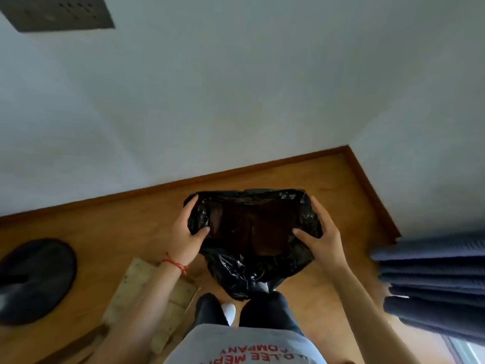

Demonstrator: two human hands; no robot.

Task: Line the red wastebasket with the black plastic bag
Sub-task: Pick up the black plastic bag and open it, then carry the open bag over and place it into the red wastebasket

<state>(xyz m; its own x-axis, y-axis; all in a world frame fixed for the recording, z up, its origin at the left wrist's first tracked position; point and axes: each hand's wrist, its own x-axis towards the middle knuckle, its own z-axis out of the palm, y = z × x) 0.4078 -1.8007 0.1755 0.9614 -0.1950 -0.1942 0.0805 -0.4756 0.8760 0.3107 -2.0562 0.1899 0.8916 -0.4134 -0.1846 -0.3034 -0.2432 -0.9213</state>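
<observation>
Over the floor (pixel 328 195), left hand (pixel 187 232) and right hand (pixel 321 232) each grip the bag (pixel 252 266) rim; basket unseen beneath; spread evenly, fold rim outward.

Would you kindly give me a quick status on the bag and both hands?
Left hand and right hand each gripping a side of the black bag. Mouth spread open. Wastebasket hidden under the plastic. Nothing blocking.

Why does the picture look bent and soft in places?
Head view: wide-angle lens tilts and bows the wall and skirting; edges blur, notably the dark round object and curtain; black plastic bag shows small glints, its inside dim.
</observation>
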